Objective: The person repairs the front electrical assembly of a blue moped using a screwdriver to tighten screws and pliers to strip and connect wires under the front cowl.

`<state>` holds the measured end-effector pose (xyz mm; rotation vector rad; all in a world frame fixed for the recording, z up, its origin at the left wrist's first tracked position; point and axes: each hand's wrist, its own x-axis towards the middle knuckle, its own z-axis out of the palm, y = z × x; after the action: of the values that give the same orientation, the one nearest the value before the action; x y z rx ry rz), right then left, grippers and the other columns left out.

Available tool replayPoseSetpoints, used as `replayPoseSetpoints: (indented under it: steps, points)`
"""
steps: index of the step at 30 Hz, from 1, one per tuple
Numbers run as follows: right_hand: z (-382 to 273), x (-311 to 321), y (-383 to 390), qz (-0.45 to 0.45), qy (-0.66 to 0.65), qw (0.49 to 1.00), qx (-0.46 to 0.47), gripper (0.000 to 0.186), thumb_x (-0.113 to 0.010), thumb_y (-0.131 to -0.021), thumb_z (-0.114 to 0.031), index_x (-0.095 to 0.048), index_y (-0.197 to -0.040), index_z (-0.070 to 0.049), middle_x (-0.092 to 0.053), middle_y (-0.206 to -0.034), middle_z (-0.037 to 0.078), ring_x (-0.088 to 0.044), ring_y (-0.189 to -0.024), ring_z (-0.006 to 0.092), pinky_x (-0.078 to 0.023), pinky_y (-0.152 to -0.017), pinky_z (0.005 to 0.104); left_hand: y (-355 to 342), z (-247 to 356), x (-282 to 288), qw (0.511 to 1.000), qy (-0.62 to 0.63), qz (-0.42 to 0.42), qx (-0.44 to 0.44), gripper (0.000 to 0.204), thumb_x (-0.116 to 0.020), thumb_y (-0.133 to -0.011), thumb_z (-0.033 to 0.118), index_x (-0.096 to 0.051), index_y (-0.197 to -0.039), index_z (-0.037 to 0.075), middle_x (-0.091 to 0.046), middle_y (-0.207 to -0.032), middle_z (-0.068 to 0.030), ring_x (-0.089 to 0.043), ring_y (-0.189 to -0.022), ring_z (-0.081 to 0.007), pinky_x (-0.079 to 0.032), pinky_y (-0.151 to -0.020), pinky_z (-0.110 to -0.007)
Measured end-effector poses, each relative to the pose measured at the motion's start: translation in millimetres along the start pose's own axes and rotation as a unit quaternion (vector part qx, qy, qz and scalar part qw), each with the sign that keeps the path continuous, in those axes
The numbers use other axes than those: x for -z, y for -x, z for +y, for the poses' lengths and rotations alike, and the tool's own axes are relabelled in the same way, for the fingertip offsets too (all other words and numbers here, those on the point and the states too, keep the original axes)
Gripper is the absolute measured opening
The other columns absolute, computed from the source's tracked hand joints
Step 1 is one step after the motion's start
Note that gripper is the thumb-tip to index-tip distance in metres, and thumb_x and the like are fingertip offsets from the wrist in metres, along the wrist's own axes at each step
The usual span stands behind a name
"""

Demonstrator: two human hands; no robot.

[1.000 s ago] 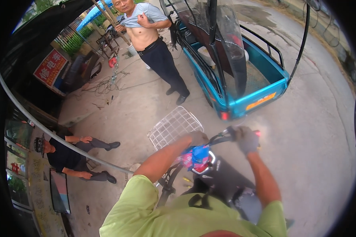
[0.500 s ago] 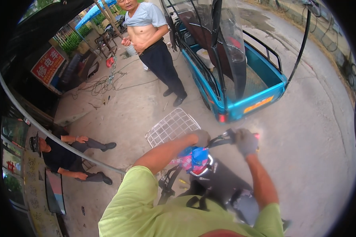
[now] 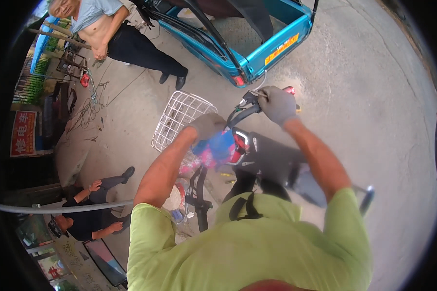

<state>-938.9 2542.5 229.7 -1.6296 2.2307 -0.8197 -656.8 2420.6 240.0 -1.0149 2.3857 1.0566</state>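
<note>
So the person in the lime-green shirt is standing right over a black electric scooter with a glossy plastic body [image 3: 272, 160], looking straight down at it. Both hands are in grey work gloves. The right hand [image 3: 277, 104] is wrapping shut around the black handlebar grip [image 3: 245, 112] on that side, with a small red bit poking out just past the knuckles. The left hand [image 3: 208, 125] is curling down over the other end of the bar, right above a blue and pink bundle [image 3: 218, 148] sitting on the scooter's front; it looks closed on the bar, but the grip itself is hidden under the glove.

The key thing here: the handlebar is running across in front of the person, from lower left up to upper right, so the right hand is reaching further out than the left, and the scooter's body is lying lengthways back toward the person's legs. The white wire-mesh basket [image 3: 179, 119] is hanging off the front, just beyond the left hand.

Further off, a teal three-wheeled cargo cart [image 3: 257, 43] is parked ahead, one person is standing beside it, and another is sitting on the concrete ground [image 3: 374, 97] to the left.
</note>
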Motion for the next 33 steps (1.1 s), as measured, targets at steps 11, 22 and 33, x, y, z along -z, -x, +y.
replayPoseSetpoints:
  steps: [11,22,33]
  points:
    - [-8.2,6.8,2.3,0.002,-0.027,1.0,-0.001,0.023,-0.064,-0.098,-0.034,-0.078,-0.097,-0.015,-0.078,-0.095,0.011,-0.076,-0.088,0.034,-0.059,-0.076,0.0474,16.9,21.6,13.7,0.999,-0.022,-0.023,0.032,0.031,-0.068,-0.101,0.025,-0.078,-0.122,0.005,-0.078,-0.121,-0.0172,-0.075,-0.111,-0.0318,-0.056,-0.098,-0.038]
    - [-1.8,4.9,1.5,0.015,-0.012,1.0,0.007,0.022,-0.066,-0.097,-0.034,-0.079,-0.096,-0.017,-0.078,-0.094,0.01,-0.077,-0.088,0.033,-0.059,-0.075,0.0467,19.1,24.0,16.4,0.999,-0.036,0.008,0.004,0.034,-0.069,-0.099,0.028,-0.081,-0.123,0.008,-0.078,-0.123,-0.0169,-0.075,-0.113,-0.0344,-0.057,-0.1,-0.04]
    - [0.4,2.8,-0.6,0.009,-0.025,1.0,0.015,0.022,-0.068,-0.096,-0.034,-0.078,-0.095,-0.015,-0.077,-0.094,0.011,-0.077,-0.09,0.0331,-0.059,-0.075,0.047,11.5,53.6,9.3,0.973,-0.22,0.025,0.062,0.026,-0.066,-0.093,0.026,-0.08,-0.106,0.008,-0.077,-0.115,-0.0209,-0.074,-0.108,-0.0418,-0.058,-0.095,-0.048]
